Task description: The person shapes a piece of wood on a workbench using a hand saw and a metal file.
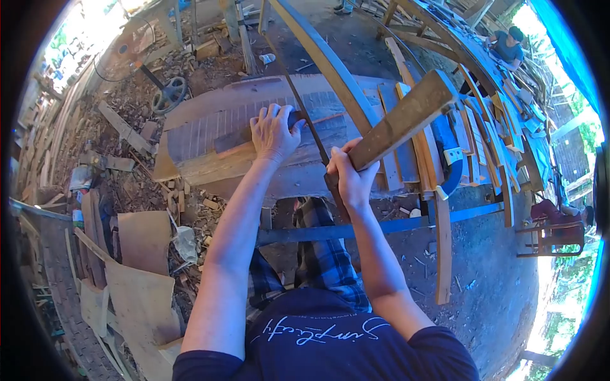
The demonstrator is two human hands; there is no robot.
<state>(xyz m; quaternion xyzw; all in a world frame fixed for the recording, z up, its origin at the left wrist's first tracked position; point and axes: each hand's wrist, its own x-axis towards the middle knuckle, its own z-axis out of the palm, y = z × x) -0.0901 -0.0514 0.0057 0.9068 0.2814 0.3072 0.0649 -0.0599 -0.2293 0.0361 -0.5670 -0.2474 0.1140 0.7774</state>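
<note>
My right hand (352,174) is wrapped round the near end of a wooden frame saw (403,120), beside its thick end bar. The saw's thin dark blade (295,92) runs away from me, with a long wooden beam (330,66) to its right. My left hand (274,134) lies over a dark wooden piece (235,138), fingers curled across it and thumb toward the blade. This piece rests on a broad wooden work surface (197,117) marked with parallel lines. Where the blade meets the wood is hard to make out.
Several wooden strips (419,146) lie at the right of the work surface. A blue curved-handled tool (452,171) is among them. Scrap boards (143,238) and offcuts cover the ground at left. A handwheel (169,95) stands at the far left. Another person (508,47) is at the far right.
</note>
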